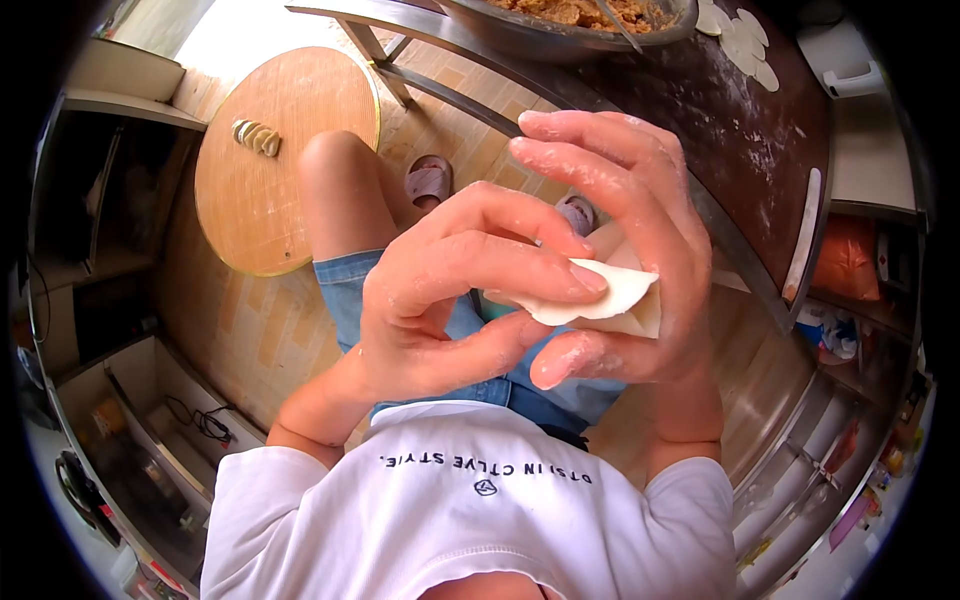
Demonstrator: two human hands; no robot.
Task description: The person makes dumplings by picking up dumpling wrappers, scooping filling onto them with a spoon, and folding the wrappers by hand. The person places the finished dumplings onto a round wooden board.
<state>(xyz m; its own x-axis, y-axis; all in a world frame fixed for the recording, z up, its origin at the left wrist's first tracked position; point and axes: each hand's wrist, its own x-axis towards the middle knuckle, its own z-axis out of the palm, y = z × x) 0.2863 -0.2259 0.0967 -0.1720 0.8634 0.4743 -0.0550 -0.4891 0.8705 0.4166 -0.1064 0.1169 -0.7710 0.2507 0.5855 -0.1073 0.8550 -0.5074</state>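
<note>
A folded white dumpling wrapper (612,292) is pinched between the thumb and fingers of my left hand (450,275). Its edge is wavy, and a second flap shows beneath the upper one. My right hand (650,220), dusted with flour, curves around the far side of the wrapper. The right fingers are spread and bent, with the thumb apart below, and the wrapper overlaps the palm. Whatever lies inside the fold is hidden.
A metal bowl (560,38) of brownish filling (570,10) stands on the dark floured table (720,130). Flat round wrappers (745,45) lie at its back right. Several finished dumplings (257,138) sit on a round wooden board (260,215) at left. Open shelves line both sides.
</note>
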